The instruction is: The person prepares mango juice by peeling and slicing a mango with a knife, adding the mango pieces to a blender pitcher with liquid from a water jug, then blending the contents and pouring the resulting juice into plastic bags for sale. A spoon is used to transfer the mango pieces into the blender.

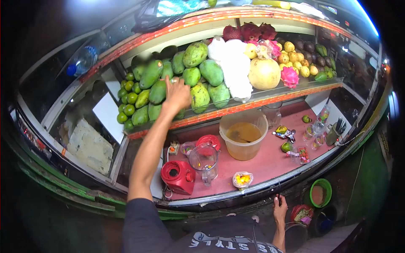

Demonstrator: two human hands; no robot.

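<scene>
My left hand (178,93) reaches up to the fruit shelf and lies among the green mangoes (157,92); its index finger is stretched out and the other fingers are curled. Whether it grips a mango is hard to make out. Low in the view, my right hand (280,207) is closed around a thin dark handle, perhaps a knife (278,195), in front of the counter edge. Below the shelf, a red blender base (178,176) stands beside a clear blender jug (204,162). To their right is a bucket of brownish liquid (243,135).
Limes (132,98) lie left of the mangoes. White netting (236,69), a big round yellow fruit (265,74) and dragon fruit (290,77) sit to the right. A bag of yellow pieces (243,180) rests near the counter's front. A green bucket (320,192) stands low at right.
</scene>
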